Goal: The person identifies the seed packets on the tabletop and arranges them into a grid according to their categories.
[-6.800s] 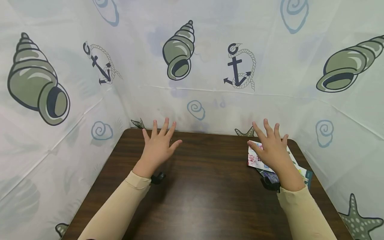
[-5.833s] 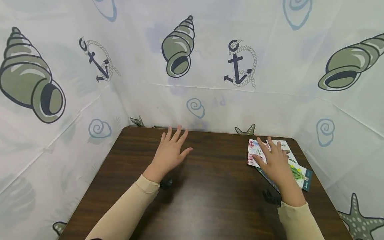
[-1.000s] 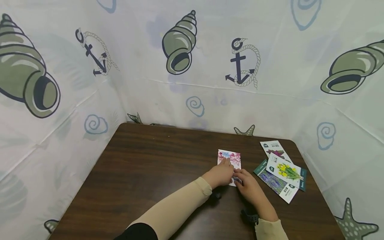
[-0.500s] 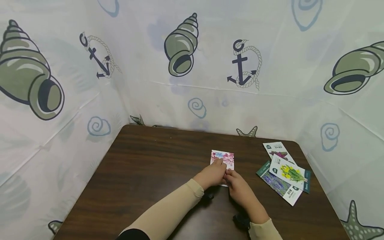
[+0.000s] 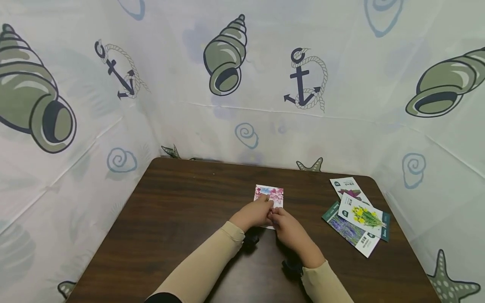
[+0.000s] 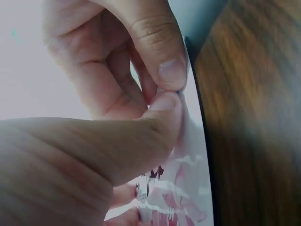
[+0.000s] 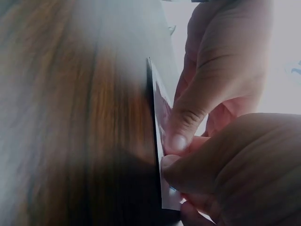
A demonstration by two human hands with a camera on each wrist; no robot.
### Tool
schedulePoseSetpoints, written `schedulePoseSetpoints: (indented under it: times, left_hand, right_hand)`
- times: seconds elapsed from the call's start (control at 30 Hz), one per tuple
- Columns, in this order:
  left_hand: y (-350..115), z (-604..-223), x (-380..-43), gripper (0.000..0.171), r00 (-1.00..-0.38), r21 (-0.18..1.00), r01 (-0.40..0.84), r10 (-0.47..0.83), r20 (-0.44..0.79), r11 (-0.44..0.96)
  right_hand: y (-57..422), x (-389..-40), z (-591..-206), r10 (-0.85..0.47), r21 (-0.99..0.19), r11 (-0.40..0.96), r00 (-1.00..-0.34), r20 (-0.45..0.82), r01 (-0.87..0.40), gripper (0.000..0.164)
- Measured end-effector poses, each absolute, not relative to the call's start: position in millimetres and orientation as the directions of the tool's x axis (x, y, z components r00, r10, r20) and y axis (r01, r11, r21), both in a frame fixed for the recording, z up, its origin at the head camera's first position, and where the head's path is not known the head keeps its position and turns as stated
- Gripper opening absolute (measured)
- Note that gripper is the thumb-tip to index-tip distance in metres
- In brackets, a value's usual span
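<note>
A flower seed packet (image 5: 278,197) with pink blossoms lies flat or nearly flat on the dark wooden table, in front of me. My left hand (image 5: 253,213) reaches over it from the left, fingers curled onto its printed face. From the right, my right hand (image 5: 291,229) meets it at the packet's near part. In the left wrist view the two thumb tips touch above the glossy packet (image 6: 193,141), close to its long edge. The right wrist view shows both thumbs on the packet (image 7: 160,101), with curled fingers behind them. The palms hide much of the packet.
Several more packets overlap at the table's right: one with yellow flowers (image 5: 361,215), one with purple flowers (image 5: 346,229), and one with a dark pink flower (image 5: 350,189). A shell-and-anchor print cloth (image 5: 265,139) closes off the back and sides of the table (image 5: 182,198).
Both hands, spread open over the table at first, now hold the blossom packet, which has left the pile on the right. Over the last second hands and packet have shifted left.
</note>
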State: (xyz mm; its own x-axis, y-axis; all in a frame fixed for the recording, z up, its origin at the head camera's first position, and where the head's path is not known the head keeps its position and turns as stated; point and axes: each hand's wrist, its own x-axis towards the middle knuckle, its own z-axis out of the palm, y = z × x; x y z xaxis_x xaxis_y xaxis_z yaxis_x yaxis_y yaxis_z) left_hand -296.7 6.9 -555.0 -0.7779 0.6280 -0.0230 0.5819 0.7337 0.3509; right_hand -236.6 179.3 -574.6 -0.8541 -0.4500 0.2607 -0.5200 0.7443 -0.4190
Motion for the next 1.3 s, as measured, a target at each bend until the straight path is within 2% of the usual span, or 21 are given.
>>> schedulePoseSetpoints:
  times: [0.2, 0.57, 0.7, 0.97, 1.1, 1.3]
  left_hand:
    - [-7, -557, -305, 0.026, -0.787, 0.346, 0.581, 0.617, 0.006, 0.737]
    - [-33, -557, -324, 0.022, -0.828, 0.414, 0.489, 0.558, -0.055, 0.767]
    - [-38, -556, -337, 0.020, -0.848, 0.407, 0.454, 0.525, -0.076, 0.792]
    - [-42, -553, -348, 0.045, -0.888, 0.334, 0.408, 0.454, -0.070, 0.850]
    - [-45, -558, -357, 0.051, -0.898, 0.305, 0.403, 0.436, -0.048, 0.863]
    - [-52, -562, -365, 0.061, -0.910, 0.365, 0.344, 0.403, -0.097, 0.865]
  right_hand:
    - [165, -249, -574, -0.470, -0.437, 0.730, -0.850, 0.238, -0.525, 0.010]
    - [139, -279, -572, -0.504, -0.468, 0.717, -0.848, 0.166, -0.517, 0.019]
    - [130, -291, -571, -0.508, -0.468, 0.716, -0.846, 0.159, -0.518, 0.019]
    - [123, -341, -622, -0.526, -0.458, 0.697, -0.827, 0.197, -0.552, 0.023]
    - [115, -340, -606, -0.517, -0.497, 0.697, -0.842, 0.153, -0.517, 0.027]
    - [105, -324, -574, -0.516, -0.556, 0.676, -0.850, 0.111, -0.483, 0.023]
